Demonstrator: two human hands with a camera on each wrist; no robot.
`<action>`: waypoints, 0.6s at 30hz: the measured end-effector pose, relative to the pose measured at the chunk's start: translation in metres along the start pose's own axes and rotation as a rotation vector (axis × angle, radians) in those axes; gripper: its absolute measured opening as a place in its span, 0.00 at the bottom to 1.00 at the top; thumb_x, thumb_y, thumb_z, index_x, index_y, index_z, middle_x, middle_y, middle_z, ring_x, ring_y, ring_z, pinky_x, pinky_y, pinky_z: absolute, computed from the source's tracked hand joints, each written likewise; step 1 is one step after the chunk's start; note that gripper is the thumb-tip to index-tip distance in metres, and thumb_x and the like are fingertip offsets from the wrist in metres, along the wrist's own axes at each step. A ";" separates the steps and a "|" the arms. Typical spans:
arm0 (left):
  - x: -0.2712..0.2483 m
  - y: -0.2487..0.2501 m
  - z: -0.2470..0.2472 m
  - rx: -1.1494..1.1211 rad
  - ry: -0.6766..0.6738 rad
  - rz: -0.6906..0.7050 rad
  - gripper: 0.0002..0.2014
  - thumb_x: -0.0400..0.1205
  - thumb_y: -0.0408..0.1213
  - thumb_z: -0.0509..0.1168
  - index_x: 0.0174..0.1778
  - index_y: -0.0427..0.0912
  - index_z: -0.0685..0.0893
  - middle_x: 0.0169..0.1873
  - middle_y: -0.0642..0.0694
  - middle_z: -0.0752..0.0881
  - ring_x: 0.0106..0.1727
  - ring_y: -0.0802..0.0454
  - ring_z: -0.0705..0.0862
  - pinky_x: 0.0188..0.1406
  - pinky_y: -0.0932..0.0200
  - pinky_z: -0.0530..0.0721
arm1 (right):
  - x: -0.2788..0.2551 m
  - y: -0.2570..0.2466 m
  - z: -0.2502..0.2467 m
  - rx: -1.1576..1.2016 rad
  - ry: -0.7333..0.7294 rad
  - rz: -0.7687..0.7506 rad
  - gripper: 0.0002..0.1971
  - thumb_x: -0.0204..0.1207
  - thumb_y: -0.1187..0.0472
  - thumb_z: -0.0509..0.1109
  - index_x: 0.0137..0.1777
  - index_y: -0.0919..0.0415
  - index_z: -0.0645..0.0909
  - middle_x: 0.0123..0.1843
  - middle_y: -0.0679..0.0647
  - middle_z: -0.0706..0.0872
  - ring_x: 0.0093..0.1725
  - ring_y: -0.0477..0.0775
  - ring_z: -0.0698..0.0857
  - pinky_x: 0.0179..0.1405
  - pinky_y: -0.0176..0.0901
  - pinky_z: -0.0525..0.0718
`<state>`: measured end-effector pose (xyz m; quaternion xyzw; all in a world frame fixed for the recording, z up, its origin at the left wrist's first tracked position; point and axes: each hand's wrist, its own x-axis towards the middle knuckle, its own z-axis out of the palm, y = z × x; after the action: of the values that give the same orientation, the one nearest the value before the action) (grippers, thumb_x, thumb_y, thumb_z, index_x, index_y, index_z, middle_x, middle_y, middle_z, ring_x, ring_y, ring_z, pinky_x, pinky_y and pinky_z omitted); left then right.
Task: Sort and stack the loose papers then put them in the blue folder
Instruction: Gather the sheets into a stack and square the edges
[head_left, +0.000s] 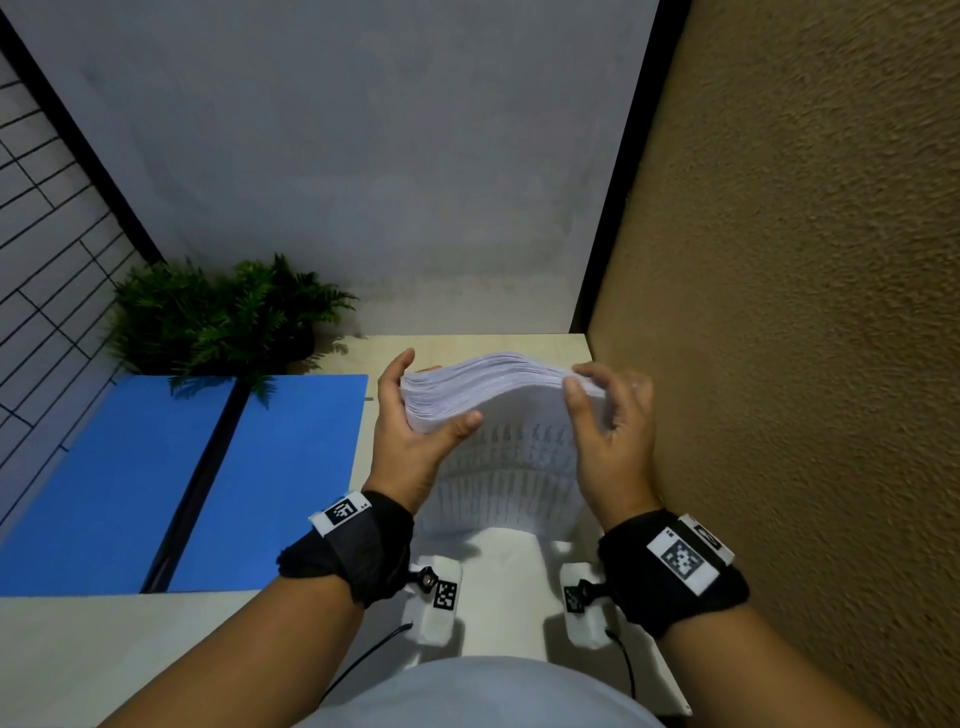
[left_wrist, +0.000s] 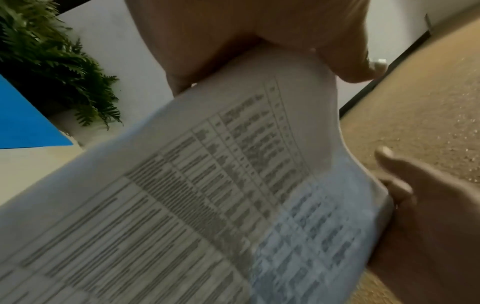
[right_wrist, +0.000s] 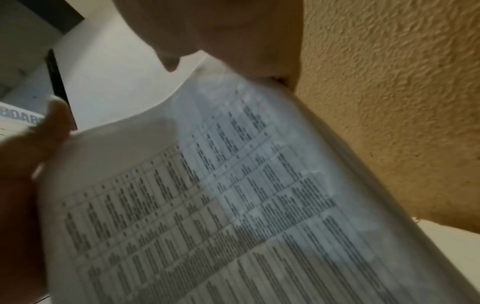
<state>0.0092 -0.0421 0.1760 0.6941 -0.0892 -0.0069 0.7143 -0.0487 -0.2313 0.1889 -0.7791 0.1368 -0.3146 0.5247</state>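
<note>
A thick stack of white printed papers (head_left: 493, 389) stands on edge above the desk, bowed toward me, with tables of text on its near face (left_wrist: 207, 195) (right_wrist: 207, 205). My left hand (head_left: 415, 415) grips the stack's left edge, thumb on the near face and fingers behind. My right hand (head_left: 602, 410) grips the right edge the same way. The blue folder (head_left: 182, 483) lies open and flat on the desk to the left of the stack, its dark spine running through the middle.
A green fern plant (head_left: 228, 317) stands at the back left, its fronds over the folder's far edge. A rough tan wall (head_left: 805, 312) runs close along the right. A grey partition (head_left: 363, 156) closes the back. Pale desk surface (head_left: 130, 654) lies near me.
</note>
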 end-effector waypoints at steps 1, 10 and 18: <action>0.000 -0.003 -0.001 0.012 -0.008 -0.012 0.60 0.52 0.67 0.81 0.80 0.56 0.63 0.69 0.51 0.79 0.69 0.55 0.81 0.67 0.55 0.81 | 0.000 -0.001 0.000 0.011 -0.042 -0.026 0.15 0.74 0.38 0.67 0.55 0.43 0.81 0.57 0.37 0.70 0.60 0.44 0.78 0.59 0.56 0.87; 0.001 -0.008 0.000 0.013 -0.030 -0.049 0.53 0.55 0.52 0.84 0.76 0.53 0.67 0.67 0.52 0.81 0.66 0.55 0.82 0.64 0.52 0.85 | 0.007 -0.002 0.002 0.037 -0.004 -0.004 0.13 0.76 0.41 0.66 0.54 0.46 0.81 0.55 0.38 0.75 0.57 0.42 0.80 0.60 0.55 0.86; 0.007 -0.008 0.003 0.014 -0.026 -0.073 0.52 0.55 0.52 0.83 0.75 0.53 0.67 0.66 0.52 0.81 0.66 0.55 0.82 0.63 0.52 0.85 | 0.012 -0.004 0.004 0.038 0.016 0.076 0.15 0.76 0.39 0.66 0.59 0.43 0.80 0.62 0.45 0.70 0.62 0.47 0.78 0.58 0.56 0.88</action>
<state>0.0168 -0.0459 0.1685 0.7018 -0.0731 -0.0416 0.7074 -0.0378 -0.2331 0.1956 -0.7607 0.1643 -0.3034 0.5498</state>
